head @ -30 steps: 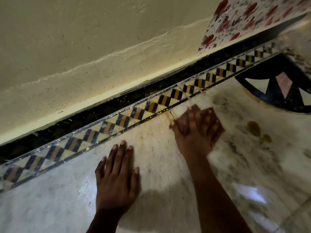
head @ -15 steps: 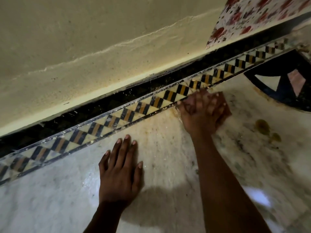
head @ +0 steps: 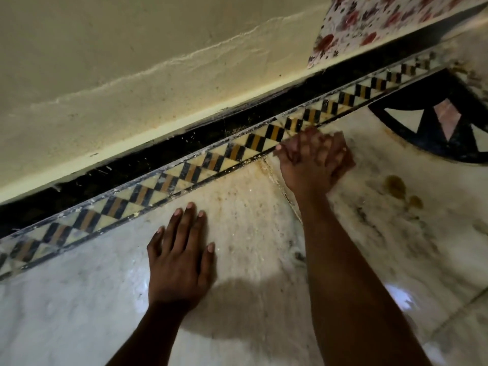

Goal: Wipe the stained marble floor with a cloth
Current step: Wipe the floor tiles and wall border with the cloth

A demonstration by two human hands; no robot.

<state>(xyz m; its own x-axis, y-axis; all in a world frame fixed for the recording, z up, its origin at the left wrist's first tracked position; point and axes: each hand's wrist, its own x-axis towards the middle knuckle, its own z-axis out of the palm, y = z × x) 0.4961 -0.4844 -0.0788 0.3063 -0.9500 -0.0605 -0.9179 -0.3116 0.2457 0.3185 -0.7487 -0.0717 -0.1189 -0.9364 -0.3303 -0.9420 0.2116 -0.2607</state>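
The white marble floor (head: 245,241) has a rusty brown stain (head: 254,178) beside the patterned border and a yellow-brown blotch (head: 394,184) further right, with dark smudges around it. My right hand (head: 315,161) presses on the floor right at the border's edge. It is motion-blurred, and no cloth shows under or around it. My left hand (head: 179,262) lies flat on the marble, fingers spread, nearer to me and to the left, holding nothing.
A black, yellow and cream triangle border (head: 184,173) runs diagonally along a black strip and the cream wall (head: 132,75). A floral fabric (head: 369,22) hangs at the top right. A black arc inlay (head: 435,122) with white and pink pieces lies right of my right hand.
My right hand has slid away from me, from the open marble up to the edge of the patterned border. My left hand has stayed planted on the floor.
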